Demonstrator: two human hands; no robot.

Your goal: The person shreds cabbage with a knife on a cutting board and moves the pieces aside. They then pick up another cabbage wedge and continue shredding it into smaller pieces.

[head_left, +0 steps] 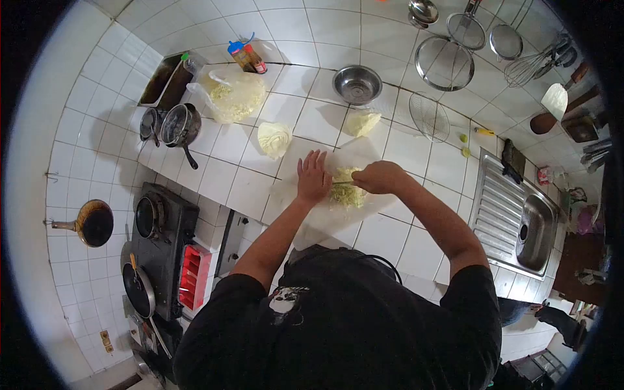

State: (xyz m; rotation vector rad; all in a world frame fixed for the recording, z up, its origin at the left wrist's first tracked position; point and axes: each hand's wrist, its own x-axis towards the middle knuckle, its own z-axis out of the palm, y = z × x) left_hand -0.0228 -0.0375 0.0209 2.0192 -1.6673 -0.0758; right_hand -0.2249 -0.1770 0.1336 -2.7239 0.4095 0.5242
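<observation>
My right hand (380, 177) is closed around the handle of a knife (342, 182), whose blade lies across a heap of shredded cabbage (349, 197). The heap rests on a pale cutting board (318, 220) on the tiled counter. Just left of the blade's tip, my left hand (314, 178) lies with its fingers stretched out and nothing visible in it. Beyond my hands sit a cut piece of cabbage (274, 140) and a smaller cabbage wedge (363, 123). A plastic bag (235, 97) at the back left holds more shredded cabbage.
A metal bowl (357, 85) stands against the back wall, with a wire strainer (429, 117) to its right. Dark pans (181, 125) occupy the counter's left end. The stove (165, 247) is at left, the sink (536, 234) at right. Utensils hang above.
</observation>
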